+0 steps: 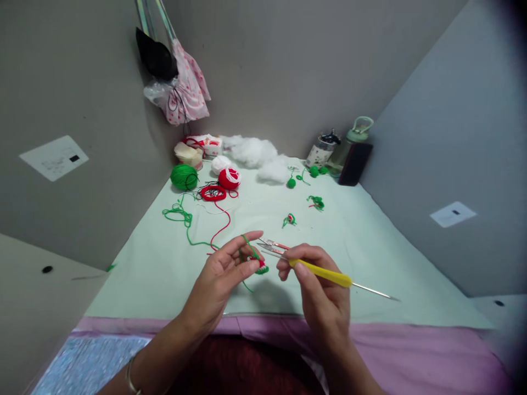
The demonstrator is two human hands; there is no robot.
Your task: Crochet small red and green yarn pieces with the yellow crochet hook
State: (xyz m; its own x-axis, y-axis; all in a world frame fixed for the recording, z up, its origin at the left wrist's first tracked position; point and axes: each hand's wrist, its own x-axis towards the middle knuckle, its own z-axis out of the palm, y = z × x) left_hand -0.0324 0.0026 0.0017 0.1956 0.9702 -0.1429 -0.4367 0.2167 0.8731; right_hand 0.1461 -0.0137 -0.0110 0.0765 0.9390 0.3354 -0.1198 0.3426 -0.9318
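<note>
My left hand (224, 274) pinches a small red and green crochet piece (261, 267) above the near part of the pale green table (370, 247). Green yarn (247, 244) loops over its raised forefinger and trails back across the table. My right hand (317, 280) grips a crochet hook with a yellow handle (325, 273), its metal tip pointing left at the piece. A pair of small scissors (272, 245) lies on the table just behind my hands.
At the back left sit a green yarn ball (184, 177), a red yarn ball (229, 178), a white ball (220, 163) and white stuffing (255, 151). Small green crochet bits (315, 203) lie mid-table. Bottles (349, 145) stand at the back right. Bags (181, 93) hang in the corner.
</note>
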